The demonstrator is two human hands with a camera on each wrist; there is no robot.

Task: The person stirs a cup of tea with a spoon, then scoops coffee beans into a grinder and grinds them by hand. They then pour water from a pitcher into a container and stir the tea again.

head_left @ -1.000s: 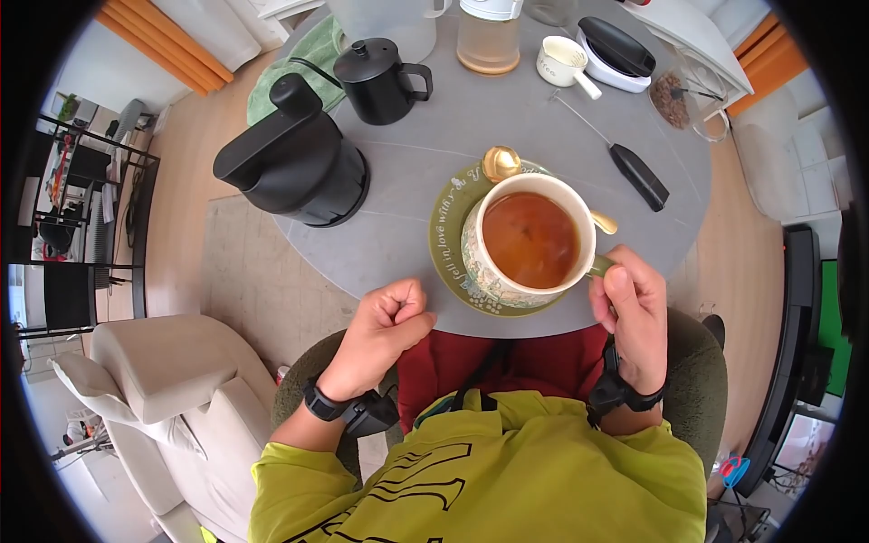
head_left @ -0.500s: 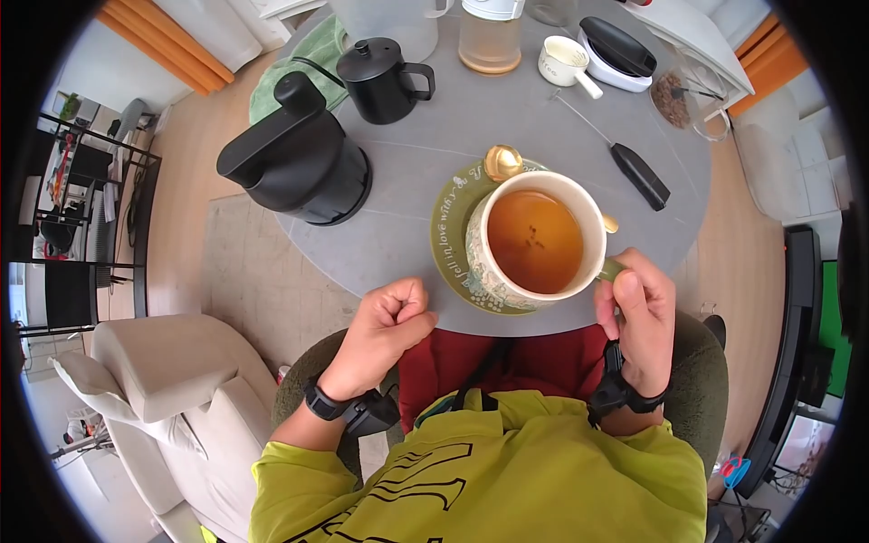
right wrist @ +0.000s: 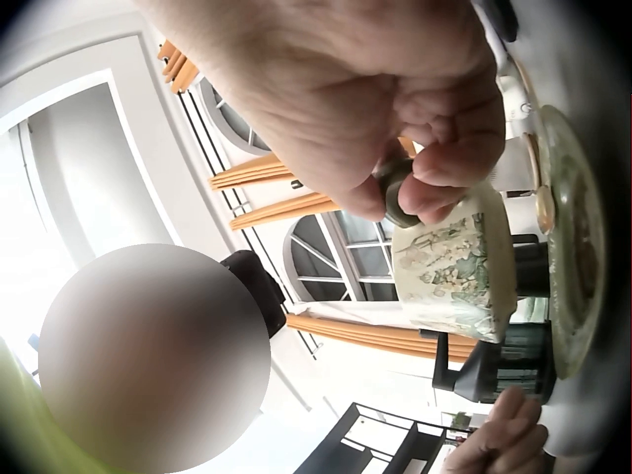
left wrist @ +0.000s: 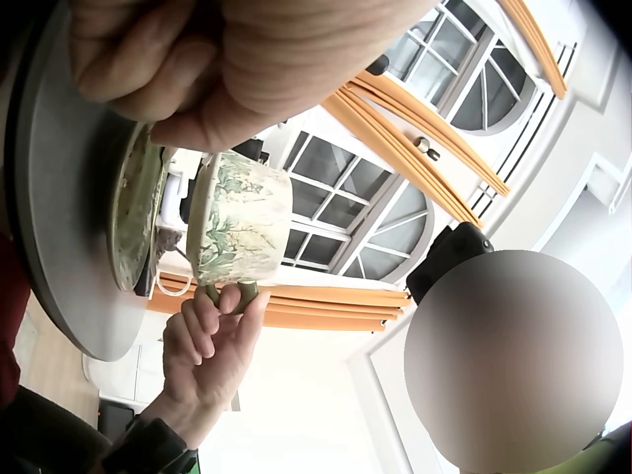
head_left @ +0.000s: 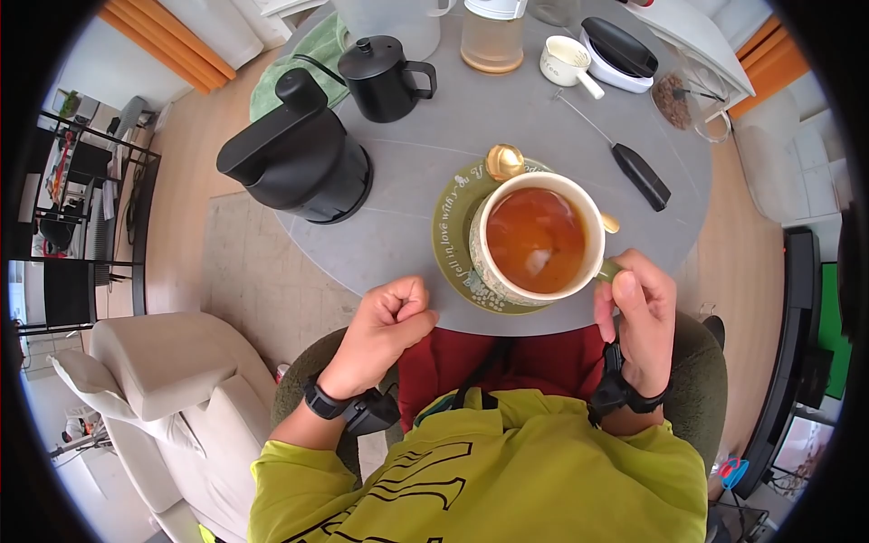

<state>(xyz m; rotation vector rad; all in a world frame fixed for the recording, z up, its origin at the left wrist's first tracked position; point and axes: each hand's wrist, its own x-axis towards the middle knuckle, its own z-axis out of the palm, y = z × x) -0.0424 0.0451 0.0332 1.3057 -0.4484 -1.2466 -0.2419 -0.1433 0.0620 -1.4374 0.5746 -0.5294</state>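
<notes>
My right hand (head_left: 641, 303) pinches the green handle (head_left: 608, 270) of a patterned cream teacup (right wrist: 449, 267) between thumb and fingers. Reddish-brown tea (head_left: 536, 237) fills much of the cup. Both wrist views show a gap between the cup and the green saucer (head_left: 450, 237), which lies on the table with white lettering round its rim. A gold spoon (head_left: 504, 163) rests on the saucer's far side, partly hidden by the cup. At the table's near edge, left of the saucer, my left hand (head_left: 387, 317) is curled into a fist and holds nothing.
On the round grey table (head_left: 398, 235) stand a black appliance (head_left: 303, 163) and a black kettle (head_left: 380, 81) at left. A milk frother (head_left: 641, 176) lies at right. Further back are a glass jar (head_left: 491, 41) and a small cream measuring cup (head_left: 566, 61).
The teacup and my right hand have shifted slightly to the right, mostly in the first half second. Reflections on the tea have changed. My left hand stays where it was.
</notes>
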